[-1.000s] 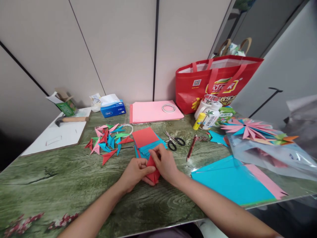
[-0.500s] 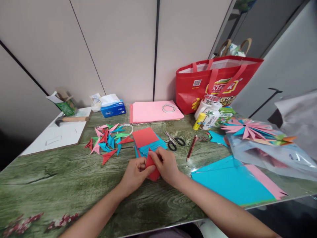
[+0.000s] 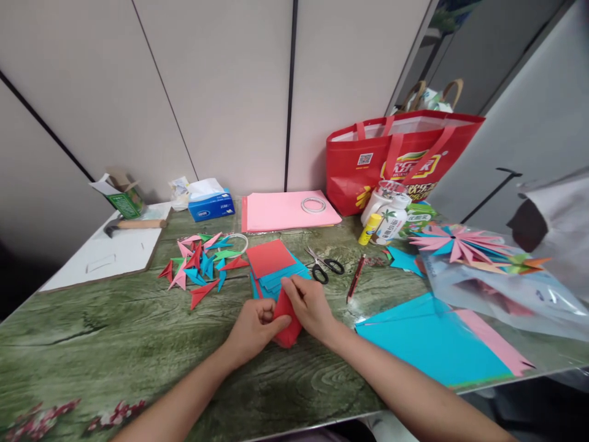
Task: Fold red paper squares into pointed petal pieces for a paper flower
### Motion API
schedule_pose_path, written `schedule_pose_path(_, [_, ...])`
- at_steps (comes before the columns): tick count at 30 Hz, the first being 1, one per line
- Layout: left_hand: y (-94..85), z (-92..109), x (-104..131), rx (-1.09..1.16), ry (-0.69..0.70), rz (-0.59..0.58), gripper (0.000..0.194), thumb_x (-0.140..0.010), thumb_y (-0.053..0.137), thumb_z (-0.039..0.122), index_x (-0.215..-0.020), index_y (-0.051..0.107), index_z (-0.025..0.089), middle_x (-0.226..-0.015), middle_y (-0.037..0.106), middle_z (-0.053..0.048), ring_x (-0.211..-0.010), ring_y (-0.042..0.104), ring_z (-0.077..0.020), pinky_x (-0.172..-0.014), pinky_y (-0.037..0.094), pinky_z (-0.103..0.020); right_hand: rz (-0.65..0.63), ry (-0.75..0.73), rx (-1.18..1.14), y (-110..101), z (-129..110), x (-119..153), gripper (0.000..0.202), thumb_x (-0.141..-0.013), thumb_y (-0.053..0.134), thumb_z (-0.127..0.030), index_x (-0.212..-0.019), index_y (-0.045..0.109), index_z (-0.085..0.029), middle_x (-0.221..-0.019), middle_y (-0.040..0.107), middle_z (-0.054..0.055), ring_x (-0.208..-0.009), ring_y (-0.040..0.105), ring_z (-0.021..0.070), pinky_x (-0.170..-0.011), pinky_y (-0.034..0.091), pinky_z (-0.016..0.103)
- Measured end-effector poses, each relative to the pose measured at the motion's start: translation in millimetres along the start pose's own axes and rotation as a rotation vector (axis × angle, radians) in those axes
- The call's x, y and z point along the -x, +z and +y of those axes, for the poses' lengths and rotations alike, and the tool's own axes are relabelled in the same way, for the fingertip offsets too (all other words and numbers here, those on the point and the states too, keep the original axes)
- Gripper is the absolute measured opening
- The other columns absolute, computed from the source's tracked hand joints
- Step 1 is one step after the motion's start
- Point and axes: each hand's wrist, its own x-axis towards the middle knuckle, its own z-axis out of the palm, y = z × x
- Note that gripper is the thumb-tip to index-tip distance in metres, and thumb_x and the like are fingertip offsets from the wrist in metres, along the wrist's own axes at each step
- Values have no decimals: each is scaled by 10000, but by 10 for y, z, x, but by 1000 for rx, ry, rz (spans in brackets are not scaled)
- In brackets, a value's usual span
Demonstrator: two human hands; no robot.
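A folded red paper (image 3: 288,328) is between my two hands, above the table's front half. My left hand (image 3: 252,326) pinches its left side with the thumb on top. My right hand (image 3: 309,307) grips its upper right edge between thumb and fingers. Just behind lie a red square sheet (image 3: 270,258) and a stack of blue sheets (image 3: 297,270), partly hidden by my right hand. Folded pieces of red, pink, blue and green paper (image 3: 196,264) are heaped to the left, beside a white ring (image 3: 238,244).
Black-handled scissors (image 3: 327,265) and a dark red pen (image 3: 356,279) lie right of the stack. Pink sheets (image 3: 280,210), a tissue box (image 3: 211,205), a hammer (image 3: 138,224), a glue stick (image 3: 370,229), a red bag (image 3: 350,166) and blue sheets (image 3: 427,337) surround the work area.
The red paper has turned slightly and shows a broader face between my hands. My right hand has shifted a little, and my left hand has moved slightly down. The view has tilted slightly.
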Motion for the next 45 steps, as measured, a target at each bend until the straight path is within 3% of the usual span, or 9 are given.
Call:
schedule_pose_path(7, [82, 51, 51, -96, 66, -74, 290, -645, 628, 365, -504, 474, 162, -424, 430, 65, -398, 376, -69, -403, 291, -182, 35, 38, -17, 23, -29, 88, 312, -829, 412, -305, -543, 372, -187, -476, 337, -63, -440, 298, 79, -463, 236, 231])
schedule_pose_path(13, [116, 21, 66, -134, 84, -63, 272, -659, 621, 310, -492, 477, 151, -446, 483, 47, -423, 442, -81, -416, 321, -182, -89, 234, -256, 91, 52, 20, 379, -770, 424, -333, -471, 230, -203, -462, 202, -73, -436, 202, 69, -423, 175, 219])
schedule_pose_path(18, [69, -19, 25, 81, -56, -48, 262, -609, 675, 365, -587, 538, 143, -498, 609, 10, -450, 572, -147, -457, 475, -259, -119, 235, -319, 100, 82, -39, 373, -793, 407, -397, -497, 311, -190, -480, 265, -68, -444, 250, 69, -423, 221, 208])
schedule_pose_path(23, [67, -31, 16, 163, -104, -52, 260, -604, 694, 356, -643, 609, 114, -524, 670, -47, -481, 633, -198, -480, 524, -311, -156, 180, -319, 46, 39, -6, 352, -675, 595, -356, -508, 337, -185, -493, 297, -76, -474, 274, 70, -434, 233, 200])
schedule_pose_path(29, [80, -21, 28, 167, -114, -109, 254, -605, 696, 364, -631, 616, 124, -542, 680, -46, -496, 642, -201, -469, 522, -298, -224, 164, -385, 51, 62, -15, 382, -722, 533, -409, -501, 312, -189, -479, 276, -78, -464, 252, 66, -420, 226, 192])
schedule_pose_path(35, [95, -15, 40, 165, -102, -123, 260, -582, 714, 362, -594, 571, 146, -517, 660, -3, -488, 640, -198, -469, 519, -292, -236, 372, -577, 83, 57, -54, 509, -735, 407, -597, -460, 265, -193, -442, 237, -75, -410, 204, 52, -372, 193, 193])
schedule_pose_path(39, [15, -11, 9, 220, -41, 4, 256, -624, 689, 366, -640, 579, 136, -543, 677, -20, -497, 645, -196, -476, 528, -294, -222, 373, -594, 36, 80, -80, 516, -786, 327, -588, -492, 411, -172, -435, 377, -45, -387, 321, 65, -362, 267, 192])
schedule_pose_path(42, [-55, 6, -23, 243, 22, 146, 249, -646, 679, 351, -727, 612, 125, -589, 684, -25, -527, 648, -185, -484, 534, -283, -251, 287, -511, 6, 97, -61, 385, -764, 470, -498, -559, 469, -172, -447, 434, -51, -385, 392, 75, -353, 303, 183])
schedule_pose_path(45, [-76, 26, -40, 247, 40, 192, 259, -648, 677, 346, -770, 618, 125, -586, 677, -24, -526, 646, -181, -474, 537, -280, -212, 214, -424, -8, 78, -24, 292, -766, 520, -388, -576, 468, -173, -460, 444, -55, -413, 402, 77, -390, 320, 187])
